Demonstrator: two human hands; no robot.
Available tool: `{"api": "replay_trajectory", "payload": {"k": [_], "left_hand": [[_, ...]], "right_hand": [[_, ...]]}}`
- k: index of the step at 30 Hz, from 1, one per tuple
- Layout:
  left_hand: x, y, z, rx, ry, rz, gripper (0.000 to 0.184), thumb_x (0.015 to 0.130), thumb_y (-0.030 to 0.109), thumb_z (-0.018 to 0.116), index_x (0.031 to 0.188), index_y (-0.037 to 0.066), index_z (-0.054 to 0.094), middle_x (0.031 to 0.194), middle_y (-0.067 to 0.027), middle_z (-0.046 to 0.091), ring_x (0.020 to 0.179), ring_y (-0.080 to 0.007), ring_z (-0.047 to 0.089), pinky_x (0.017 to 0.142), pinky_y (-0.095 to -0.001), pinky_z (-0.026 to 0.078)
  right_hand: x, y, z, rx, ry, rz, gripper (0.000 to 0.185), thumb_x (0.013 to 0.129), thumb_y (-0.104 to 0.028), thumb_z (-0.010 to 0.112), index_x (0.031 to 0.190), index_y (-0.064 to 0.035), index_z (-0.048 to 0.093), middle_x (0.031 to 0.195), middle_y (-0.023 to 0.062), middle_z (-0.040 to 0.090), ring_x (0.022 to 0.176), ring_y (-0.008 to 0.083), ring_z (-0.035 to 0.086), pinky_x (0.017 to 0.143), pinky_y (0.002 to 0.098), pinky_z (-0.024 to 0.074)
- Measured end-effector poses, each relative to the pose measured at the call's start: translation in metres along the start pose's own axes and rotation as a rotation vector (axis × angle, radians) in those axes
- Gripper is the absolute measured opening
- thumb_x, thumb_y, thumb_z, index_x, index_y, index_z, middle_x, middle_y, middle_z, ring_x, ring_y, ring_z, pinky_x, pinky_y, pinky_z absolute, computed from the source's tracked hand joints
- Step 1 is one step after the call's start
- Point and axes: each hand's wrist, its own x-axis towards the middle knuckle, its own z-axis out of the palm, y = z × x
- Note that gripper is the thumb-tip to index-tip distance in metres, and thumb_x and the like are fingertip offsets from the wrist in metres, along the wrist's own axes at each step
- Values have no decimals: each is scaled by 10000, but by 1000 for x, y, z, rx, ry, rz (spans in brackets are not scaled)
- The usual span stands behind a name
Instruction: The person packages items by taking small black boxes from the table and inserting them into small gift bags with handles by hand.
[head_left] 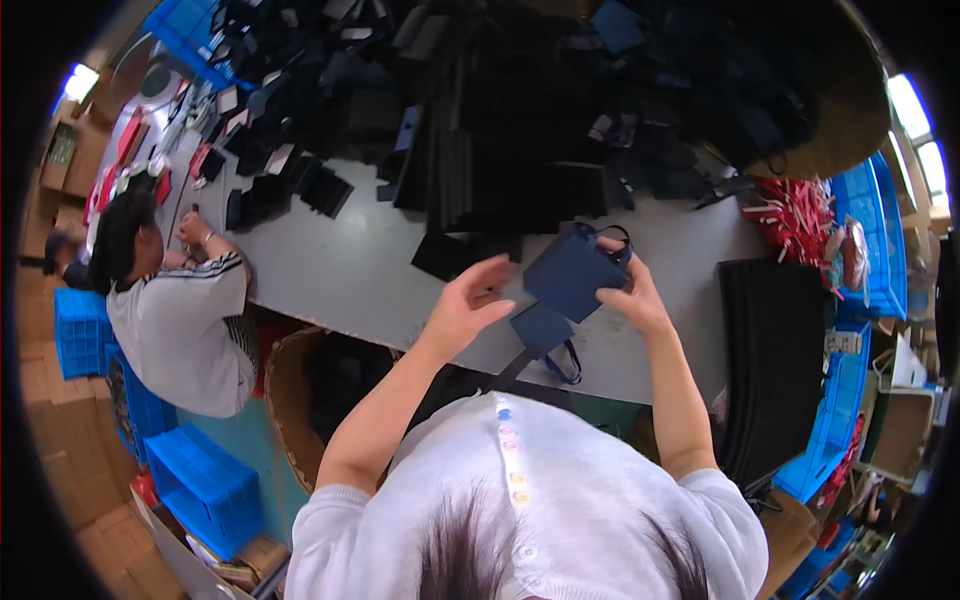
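My right hand (632, 292) grips a dark blue box-like piece (573, 272) by its right side, thumb in front, beside a thin dark loop at its top. My left hand (474, 302) is held up to the left of that piece, fingers apart and touching nothing. Just below, a smaller blue piece (541, 328) with a dark strap loop lies near the table's front edge. Behind my left hand a flat black piece (442, 256) rests on the grey table (345, 265).
Tall stacks of black pieces (520, 195) stand at the back. A co-worker (180, 330) sits at the left. Black stacked sheets (770, 360) are on the right, with red-and-white strips (790, 222) and a blue crate (880, 240) beyond. Another blue crate (205, 485) stands at lower left.
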Motion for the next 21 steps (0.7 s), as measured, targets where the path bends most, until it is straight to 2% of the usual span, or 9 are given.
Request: {"api": "replay_trajectory", "payload": {"k": [2,4,6,8,10,12,15,18,21], "left_hand": [[-8,9,1,218,82,165,842,730,148,759,1429,34,305,1395,-145,403,1301,-250,386,1076,-373,319],[-9,0,-6,515,87,344,1208,623,271,844,1495,46,41,1480,-201,213,1384,-308,226,1139,-404,183],[-18,-3,-6,365,158,284,1235,632,228,839,1498,68,-27,1443,-189,286,1355,-292,290,1115,-402,245],[-23,0,-19,173,172,282,1221,634,206,838,1495,73,-16,1415,-169,325,1329,-277,325,1097,-394,276],[-28,-8,-36,-24,175,282,1208,635,184,838,1492,79,-5,1386,-149,365,1303,-262,361,1079,-386,308],[-34,-35,-57,-103,231,74,1110,647,132,831,1472,83,90,1324,-103,428,1231,-223,438,1030,-363,369],[-38,-23,-52,-299,222,212,1053,652,109,834,1445,82,143,1306,-83,444,1219,-193,446,1020,-349,377],[-32,-25,-44,-383,256,350,1036,668,99,831,1440,86,139,1323,-76,413,1209,-195,447,1006,-329,386],[-24,-43,-44,33,476,431,1172,608,179,880,1466,77,89,1407,-117,322,1286,-272,383,1062,-362,332]], "right_hand": [[-2,-23,49,-420,-37,-145,627,683,-72,629,1296,-34,501,1045,62,602,871,135,588,805,271,483],[-1,-26,95,-835,128,-391,543,702,-122,684,1225,-56,556,986,142,647,828,276,643,708,334,503],[1,-21,131,-970,104,-596,521,724,-133,688,1220,-51,554,1029,152,641,864,341,625,719,348,504],[4,-24,148,-941,-71,-586,446,779,-138,651,1203,-37,559,1070,153,637,890,342,626,746,353,504],[11,-17,155,-593,-268,-550,372,831,-135,601,1183,-19,567,1100,150,642,923,325,638,791,351,503],[16,-18,167,-335,-211,-179,337,863,-117,551,1172,19,563,1092,149,651,981,239,638,827,302,497],[40,-17,188,-417,-129,-126,344,842,-137,577,1145,26,580,1050,139,658,965,220,642,804,285,497],[51,-31,215,-802,-163,-262,373,795,-172,607,1114,21,605,1015,145,664,946,254,651,794,320,510],[66,-33,230,-1120,-203,-323,426,722,-197,614,1108,-19,625,1012,184,653,950,345,626,786,419,511]]}}
